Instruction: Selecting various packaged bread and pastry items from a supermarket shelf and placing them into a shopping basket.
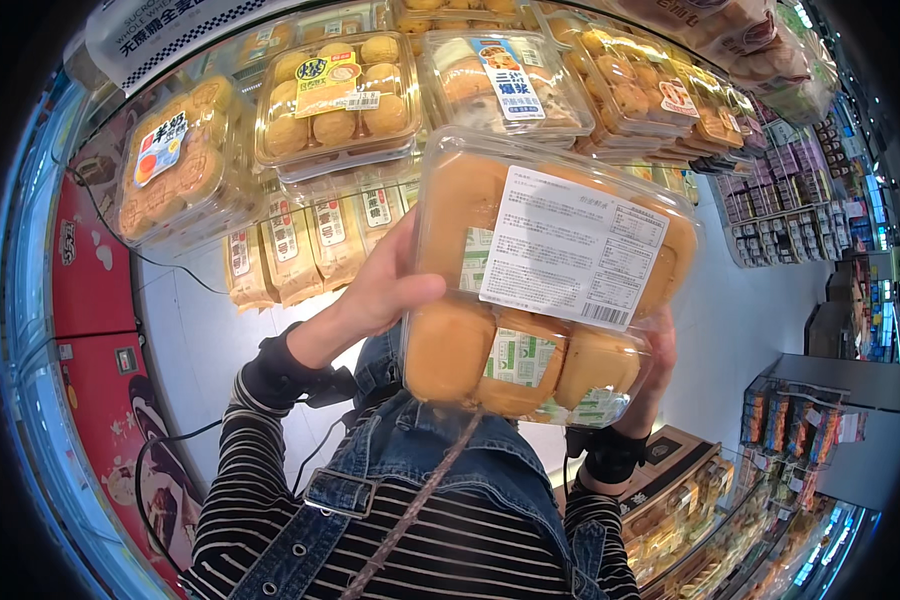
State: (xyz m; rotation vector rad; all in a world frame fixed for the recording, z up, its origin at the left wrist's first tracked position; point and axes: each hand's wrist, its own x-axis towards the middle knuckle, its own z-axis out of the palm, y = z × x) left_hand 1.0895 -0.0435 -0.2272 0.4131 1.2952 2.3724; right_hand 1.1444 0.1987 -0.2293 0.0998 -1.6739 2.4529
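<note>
A clear plastic clamshell box of golden bread rolls [450, 352] is held up before my chest, tilted, its large white printed label [570, 247] facing me. My left hand [390, 281] grips its left side, the thumb lying over the front edge. On the opposite side my right hand [664, 352] holds the box; most of those fingers are hidden behind the plastic. Green-and-white printed slips [521, 358] show through between the rolls. Just beyond the box, a clear pack of filled bread [450, 82] with a blue-and-white label tops a stack.
Stacked boxes of round buns [382, 82] and a box of small cakes [180, 187] stand on the shelf ahead. Below hang several tan paper bags [292, 251]. Red panels [90, 262] line the left, a dark cable [150, 450] crosses there. Packaged-goods racks [787, 202] stand right.
</note>
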